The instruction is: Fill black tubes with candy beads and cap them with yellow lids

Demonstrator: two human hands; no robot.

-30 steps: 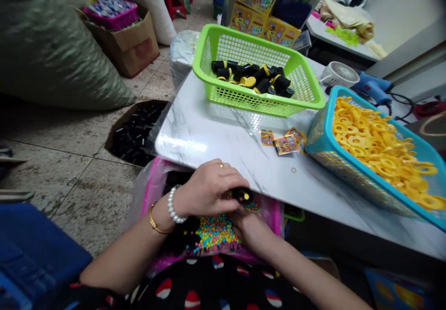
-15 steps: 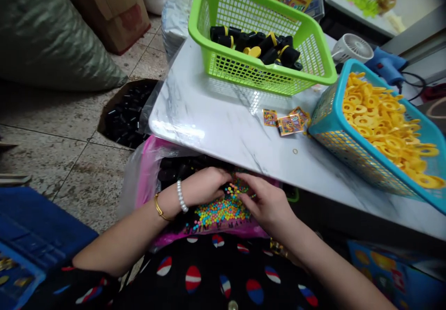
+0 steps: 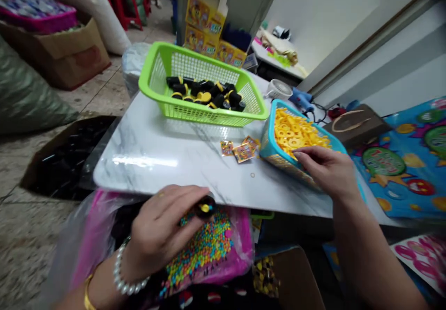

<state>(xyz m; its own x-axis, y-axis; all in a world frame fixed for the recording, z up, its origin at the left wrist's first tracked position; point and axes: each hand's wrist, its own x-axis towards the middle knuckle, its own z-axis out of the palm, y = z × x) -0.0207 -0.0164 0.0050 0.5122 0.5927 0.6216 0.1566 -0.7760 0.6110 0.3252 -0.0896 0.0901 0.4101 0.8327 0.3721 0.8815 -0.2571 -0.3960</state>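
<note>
My left hand (image 3: pixel 167 226) is closed round a small black plastic tube (image 3: pixel 210 199). The tube's mouth faces me and shows yellow and blue bits inside. Below that hand, many small coloured balls (image 3: pixel 205 247) lie in a pink tray (image 3: pixel 246 235) lined with clear plastic. At the front rim of the blue basket (image 3: pixel 268 145), my right hand (image 3: pixel 327 171) has thumb and fingers together by the yellow ring-shaped pieces (image 3: pixel 296 131). Whatever is between those fingertips is hidden.
On the marbled table (image 3: pixel 156 143) stands a green basket (image 3: pixel 216 117) of black tubes with yellow parts. Printed packets (image 3: pixel 244 151) lie beside the blue basket. A fan (image 3: pixel 279 89) and a blue tool (image 3: pixel 301 99) are behind it. A bin of black pieces (image 3: pixel 69 157) is at left.
My hands have moved apart from over the coloured balls. My left hand now shows the black tube in its grip, and my right hand has gone to the blue basket. The view has tilted up.
</note>
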